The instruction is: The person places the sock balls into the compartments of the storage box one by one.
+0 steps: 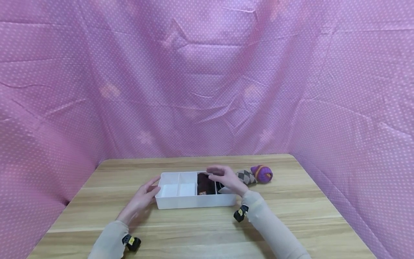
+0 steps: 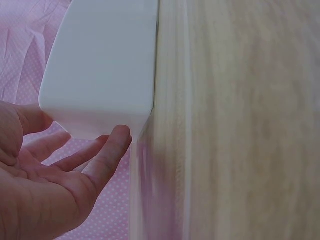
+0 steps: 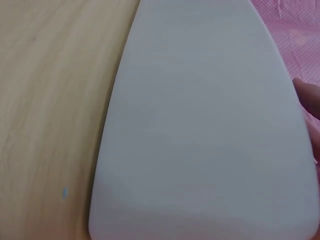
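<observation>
A white divided box (image 1: 195, 202) stands on the table. My left hand (image 1: 143, 197) is at its left end; in the left wrist view the fingers (image 2: 107, 155) touch the end wall, spread and gently bent. Over the right end reaches my right hand (image 1: 228, 178), thumb and fingers apart, with nothing visible between them. A dark brown rolled sock (image 1: 205, 184) with a small orange label lies in the third compartment from the left. Something black and grey (image 1: 221, 187) shows in the rightmost compartment, mostly hidden by the right hand. The right wrist view is filled by the box's wall.
Behind the right hand lie a grey checkered rolled sock (image 1: 246, 177) and a purple and orange rolled sock (image 1: 262, 174). The wooden table (image 1: 181, 233) is enclosed by pink dotted cloth (image 1: 200, 90) at the back and sides.
</observation>
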`<action>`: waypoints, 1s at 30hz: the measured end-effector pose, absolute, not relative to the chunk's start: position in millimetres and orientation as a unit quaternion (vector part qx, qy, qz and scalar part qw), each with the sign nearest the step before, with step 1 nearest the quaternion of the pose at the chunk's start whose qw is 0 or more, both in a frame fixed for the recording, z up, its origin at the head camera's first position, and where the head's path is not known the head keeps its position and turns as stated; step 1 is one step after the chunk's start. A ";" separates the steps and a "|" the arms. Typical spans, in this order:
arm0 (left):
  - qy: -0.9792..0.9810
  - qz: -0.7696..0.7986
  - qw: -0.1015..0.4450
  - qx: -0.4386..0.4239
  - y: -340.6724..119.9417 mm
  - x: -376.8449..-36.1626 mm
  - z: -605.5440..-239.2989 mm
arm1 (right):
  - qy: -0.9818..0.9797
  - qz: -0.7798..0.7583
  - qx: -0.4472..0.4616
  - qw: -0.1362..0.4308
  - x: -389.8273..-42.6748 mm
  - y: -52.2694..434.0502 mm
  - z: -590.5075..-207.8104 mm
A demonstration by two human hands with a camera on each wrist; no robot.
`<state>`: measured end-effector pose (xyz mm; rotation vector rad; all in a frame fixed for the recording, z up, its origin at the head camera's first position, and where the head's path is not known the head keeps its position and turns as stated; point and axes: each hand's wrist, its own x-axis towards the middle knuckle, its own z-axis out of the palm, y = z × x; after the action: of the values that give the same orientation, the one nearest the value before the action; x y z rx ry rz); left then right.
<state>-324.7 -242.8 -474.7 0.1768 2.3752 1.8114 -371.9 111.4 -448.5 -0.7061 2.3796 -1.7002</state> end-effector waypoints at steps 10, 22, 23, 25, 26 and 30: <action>0.800 0.592 0.078 0.055 -242.8 -323.4 -474.3 | 0.786 -0.579 -0.211 0.059 -373.1 126.4 -447.5; 0.805 0.587 0.075 0.050 -240.9 -317.9 -470.8 | 0.778 -0.587 -0.218 0.057 -370.7 147.1 -448.5; 0.804 0.588 0.074 0.051 -240.1 -316.6 -470.6 | 0.774 -0.590 -0.222 0.056 -369.8 148.9 -449.3; 0.804 0.588 0.073 0.048 -238.7 -313.9 -470.5 | 0.770 -0.595 -0.223 0.058 -368.2 152.2 -450.7; 0.802 0.591 0.072 0.045 -238.0 -312.5 -470.2 | 0.770 -0.594 -0.224 0.059 -367.3 153.8 -451.7; 0.805 0.588 0.074 0.036 -236.8 -308.0 -468.6 | 0.767 -0.600 -0.219 0.059 -362.3 160.5 -453.1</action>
<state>-308.0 -236.8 -468.6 0.1079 2.4164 1.7636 -362.3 160.5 -453.1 -0.6637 2.3236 -1.8174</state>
